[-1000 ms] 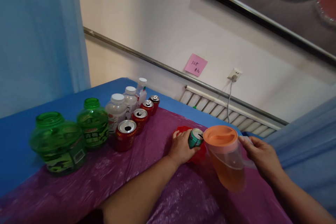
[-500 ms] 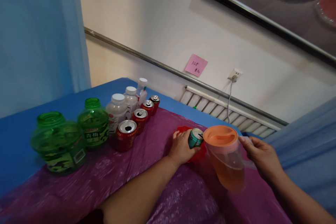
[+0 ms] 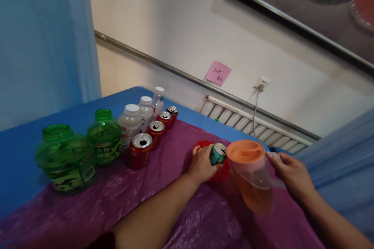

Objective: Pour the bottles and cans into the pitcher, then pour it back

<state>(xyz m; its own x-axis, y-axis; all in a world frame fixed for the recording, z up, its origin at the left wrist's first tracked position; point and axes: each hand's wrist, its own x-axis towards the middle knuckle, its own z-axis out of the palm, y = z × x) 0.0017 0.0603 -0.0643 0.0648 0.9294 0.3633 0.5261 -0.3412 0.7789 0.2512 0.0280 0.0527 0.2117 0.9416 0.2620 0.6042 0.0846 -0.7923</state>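
A green can point(image 3: 217, 154) is held upright in the closed grip of the left hand point(image 3: 202, 164), above a red dish point(image 3: 217, 173) that lies on the purple sheet point(image 3: 163, 202) covering the table point(image 3: 17, 155). Just beside the can, on its right and apparently touching it, a clear jug point(image 3: 253, 179) with an orange lid is tilted slightly toward the can and is partly filled with amber liquid. The jug's handle is gripped by the right hand point(image 3: 290, 177), whose fingers are curled shut around it (the handle itself is mostly hidden). Well apart, at the left of the table, two green jars point(image 3: 66, 159) are set in a row with three white-capped bottles point(image 3: 130, 122), and four opened red cans point(image 3: 141, 148) are lined up just in front of the bottles. A pink note point(image 3: 218, 72) is stuck on the wall behind.
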